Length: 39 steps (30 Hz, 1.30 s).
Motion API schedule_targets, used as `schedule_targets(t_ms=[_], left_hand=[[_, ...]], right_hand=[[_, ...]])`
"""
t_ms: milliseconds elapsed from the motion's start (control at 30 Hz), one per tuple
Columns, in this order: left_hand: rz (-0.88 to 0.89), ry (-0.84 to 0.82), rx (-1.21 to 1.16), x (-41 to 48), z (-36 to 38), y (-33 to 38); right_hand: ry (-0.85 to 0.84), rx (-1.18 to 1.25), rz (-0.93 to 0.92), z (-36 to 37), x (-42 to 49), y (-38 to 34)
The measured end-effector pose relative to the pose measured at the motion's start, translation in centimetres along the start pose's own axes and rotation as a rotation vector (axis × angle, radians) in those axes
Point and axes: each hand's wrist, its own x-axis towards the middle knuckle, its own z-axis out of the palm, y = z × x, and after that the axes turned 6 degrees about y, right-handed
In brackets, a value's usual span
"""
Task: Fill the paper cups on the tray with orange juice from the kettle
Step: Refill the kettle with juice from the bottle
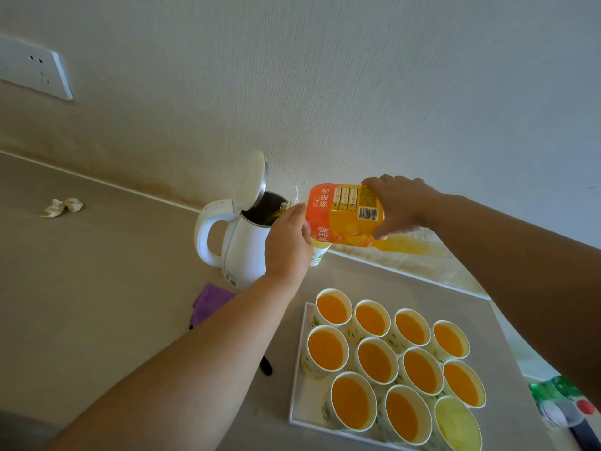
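Against the wall at the back of the beige counter (97, 288), I see the white plastic electric kettle (240, 249) standing upright with its round hinged lid (250, 180) flipped open and its handle turned to the left. An orange-labelled plastic juice bottle (344, 213) lies nearly level above it, its open neck over the kettle's dark mouth.

My view of the left hand (287, 242) is from the back. It is wrapped round the neck end of the bottle, thumb along the label's edge. Its fingers are hidden on the far side, so I cannot tell how they lie. The right hand (400, 206) grips the base end, fingers curled over the top and thumb pressing from below.

Near me on the right sits the flat white rectangular tray (300, 385) with eleven white paper cups printed with green leaves (377, 359), packed rim to rim in three rows. Ten hold deep orange juice almost to the brim; the nearest right cup (457, 424) holds a much paler yellow liquid.

One more leaf-printed paper cup (320, 255) stands off the tray just beside the kettle, partly behind the left hand. A purple cloth (209, 302) lies at the kettle's foot, a crumpled scrap of pale paper (63, 206) far to the left, and a white wall socket (32, 71) above it.
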Motion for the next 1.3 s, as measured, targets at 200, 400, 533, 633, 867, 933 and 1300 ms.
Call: schedule_targets(t_ms=[200,400,533,633,867,933,1300], left_hand=[[-0.002,0.003,-0.007,-0.20,-0.01,0.02],[-0.009,0.005,-0.008,-0.30,-0.08,0.09],[-0.008,0.002,-0.008,-0.33,-0.14,0.12],[-0.013,0.004,-0.007,-0.41,-0.27,0.23],[-0.024,-0.004,-0.001,-0.53,-0.49,0.37],[-0.028,-0.002,0.001,-0.53,-0.56,0.44],[0.003,0.032,0.016,-0.48,-0.64,0.18]], right_hand=[[-0.003,-0.006,0.001,-0.07,-0.19,-0.06],[-0.001,-0.003,-0.001,-0.08,-0.27,-0.13],[-0.005,0.006,0.000,-0.06,-0.23,-0.13],[-0.006,0.004,-0.001,-0.04,-0.28,-0.19],[-0.007,-0.006,-0.003,-0.18,-0.38,-0.28],[-0.004,-0.013,-0.003,-0.20,-0.34,-0.33],[-0.018,-0.026,-0.002,-0.46,-0.37,-0.60]])
